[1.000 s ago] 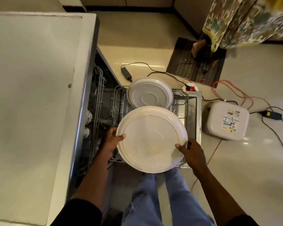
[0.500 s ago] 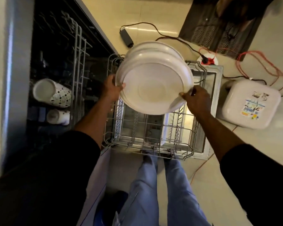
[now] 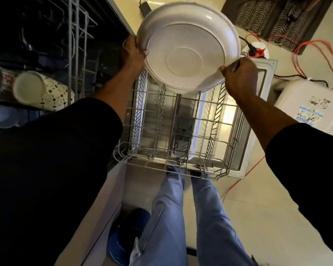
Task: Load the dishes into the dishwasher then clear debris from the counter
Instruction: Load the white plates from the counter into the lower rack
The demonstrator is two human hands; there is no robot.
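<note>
Two hands: both hold one white plate (image 3: 188,48), the left hand (image 3: 132,54) on its left edge and the right hand (image 3: 238,73) on its right edge.
Fingers: the fingers (image 3: 222,69) of each hand are curled round the rim and grip it, with the thumbs on the front (the rest are hidden behind the plate).
Where the plate is: up in the air over the far end of the bottom rack (image 3: 161,166), not yet down between the wires.
How it lies: tipped up nearly on its edge, its hollow face toward the person. The line from hand to hand runs left to right across the rack.
Which way to go: the wire slots lie right under the plate's low edge, so I think the next move is straight down. The right hand is lower and nearer the rack.
Other plate (image 3: 181,90): only a white edge peeks out below; I cannot tell if the two touch.
Cup (image 3: 42,91): on its side, well apart to the left.
Change: one second ago the plate lay flatter over the near end, and the other plate was in plain sight. Now the held plate is farther off, tipped up, and covers it. The grip is the same.
</note>
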